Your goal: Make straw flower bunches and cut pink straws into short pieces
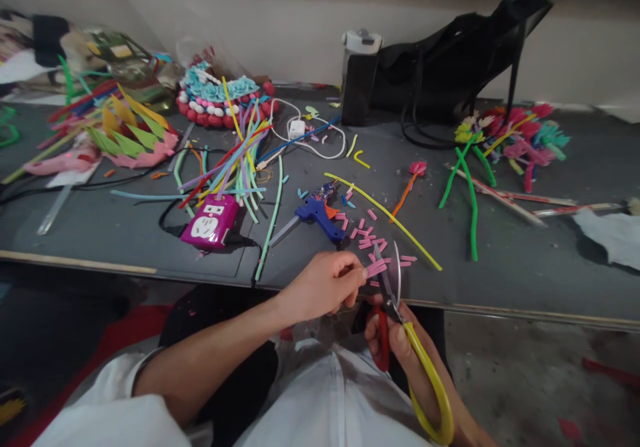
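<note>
Pinched in my left hand (pixel 336 280) is a short pink strip (pixel 376 268), its free end reaching between the scissor blades. My right hand (pixel 400 344) is closed around the scissors (pixel 391 294), which have one red and one yellow handle; their blades are parted and point away from me. Several small cut pink pieces (pixel 366 242) lie scattered on the table just beyond the blades. A blue glue gun (pixel 320 217) with a clear glue stick in it rests behind my left hand. One long yellow strip (pixel 395 220) lies slantwise past the pink pieces.
On the dark table (pixel 310 267), a magenta power strip (pixel 211 222) sits left, below a pile of coloured strips (pixel 240 147). A paper crown (pixel 133 134), a beaded basket (pixel 215 100), a bottle (pixel 359 77), a black bag (pixel 450 67) and handmade flowers (pixel 520 134) stand around.
</note>
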A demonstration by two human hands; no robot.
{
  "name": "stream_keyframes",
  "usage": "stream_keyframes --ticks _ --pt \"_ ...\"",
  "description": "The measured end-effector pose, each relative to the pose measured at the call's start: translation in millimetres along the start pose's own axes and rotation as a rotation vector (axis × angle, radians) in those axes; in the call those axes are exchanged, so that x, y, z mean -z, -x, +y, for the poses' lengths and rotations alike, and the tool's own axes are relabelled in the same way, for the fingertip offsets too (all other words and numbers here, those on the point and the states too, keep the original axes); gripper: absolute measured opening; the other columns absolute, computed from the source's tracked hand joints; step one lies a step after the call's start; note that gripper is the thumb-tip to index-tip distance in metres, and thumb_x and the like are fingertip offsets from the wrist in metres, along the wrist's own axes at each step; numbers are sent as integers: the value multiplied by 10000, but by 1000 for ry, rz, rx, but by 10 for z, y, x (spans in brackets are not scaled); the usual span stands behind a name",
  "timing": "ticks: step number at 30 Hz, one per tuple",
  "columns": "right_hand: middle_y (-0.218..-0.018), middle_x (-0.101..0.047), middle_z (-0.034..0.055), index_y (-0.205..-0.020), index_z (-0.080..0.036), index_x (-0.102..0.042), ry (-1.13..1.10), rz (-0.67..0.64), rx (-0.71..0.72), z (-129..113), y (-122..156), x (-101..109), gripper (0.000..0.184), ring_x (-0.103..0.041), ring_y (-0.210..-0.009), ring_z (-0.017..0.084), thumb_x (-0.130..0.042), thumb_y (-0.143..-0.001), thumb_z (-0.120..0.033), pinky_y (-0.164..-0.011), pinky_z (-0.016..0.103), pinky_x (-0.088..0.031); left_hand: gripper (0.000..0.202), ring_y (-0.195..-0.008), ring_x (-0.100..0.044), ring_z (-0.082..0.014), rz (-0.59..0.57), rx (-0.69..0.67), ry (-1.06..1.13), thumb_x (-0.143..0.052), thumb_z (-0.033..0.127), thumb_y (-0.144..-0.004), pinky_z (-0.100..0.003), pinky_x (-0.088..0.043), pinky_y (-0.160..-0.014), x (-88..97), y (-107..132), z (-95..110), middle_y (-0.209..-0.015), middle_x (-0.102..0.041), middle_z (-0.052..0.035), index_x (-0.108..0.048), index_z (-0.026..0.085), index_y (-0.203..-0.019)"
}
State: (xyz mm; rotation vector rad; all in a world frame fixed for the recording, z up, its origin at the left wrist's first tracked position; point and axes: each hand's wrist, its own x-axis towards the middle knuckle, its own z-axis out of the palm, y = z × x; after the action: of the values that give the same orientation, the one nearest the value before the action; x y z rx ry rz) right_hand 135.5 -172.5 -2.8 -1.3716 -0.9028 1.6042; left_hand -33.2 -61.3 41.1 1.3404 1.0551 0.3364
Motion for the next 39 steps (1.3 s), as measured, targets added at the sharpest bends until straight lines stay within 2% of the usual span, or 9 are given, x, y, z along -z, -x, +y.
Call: stream_keyframes --ticks 4,10,18,28,34,39 --pt "-834 -557 43 -1218 -213 -476 45 -33 18 -1 -6 18 546 -488 -628 150 -521 -857 -620 -515 250 -432 257 -380 -427 -48 32 -19 -16 -454 412 -870 -154 -305 -376 1 3 0 -558 -556 54 -532 181 -788" --pt "-863 -577 54 -1195 -195 -526 212 -132 92 -167 -16 8 455 -508 -659 153 -483 -914 -550 -537 241 -438 279 -393 -438 -57 -4 -26 -81 -442 422 -876 -160 -303 -384 -23 -2 -22 -549 -558 47 -540 176 -786" --pt "-826 -595 49 -1223 -176 -542 255 -125 111 -228 -35 -5 531 -532 -631 159 -471 -900 -592 -552 252 -474 271 -412 -462 -66 -34 -36 -118 -435 406 -874 -163 -327 -400 -26 -9 -19 -553 -558 43 -532 176 -767" --pt "-682 -554 15 -949 -209 -621 225 -62 106 -240 -38 -2 421 -472 -537 142 -624 -794 -600 -479 245 -430 276 -419 -464 -68 -40 -19 -141 -426 403 -875 -170 -320 -406 -30 -6 -6 -558 -556 43 -543 173 -777" --pt "-740 -555 25 -1037 -208 -608 249 -81 85 -269 -33 -10 425 -452 -549 136 -590 -829 -578 -462 232 -397 262 -424 -461 -68 -35 -34 -164 -431 380 -871 -175 -318 -414 -24 -7 -7 -556 -556 40 -552 170 -771" --pt "-700 -552 15 -1092 -211 -616 230 -72 83 -276 -34 -13 462 -456 -544 146 -611 -812 -578 -485 249 -416 268 -426 -457 -69 -27 -48 -178 -429 379 -871 -176 -317 -418 -28 0 -4 -554 -555 39 -547 172 -749"
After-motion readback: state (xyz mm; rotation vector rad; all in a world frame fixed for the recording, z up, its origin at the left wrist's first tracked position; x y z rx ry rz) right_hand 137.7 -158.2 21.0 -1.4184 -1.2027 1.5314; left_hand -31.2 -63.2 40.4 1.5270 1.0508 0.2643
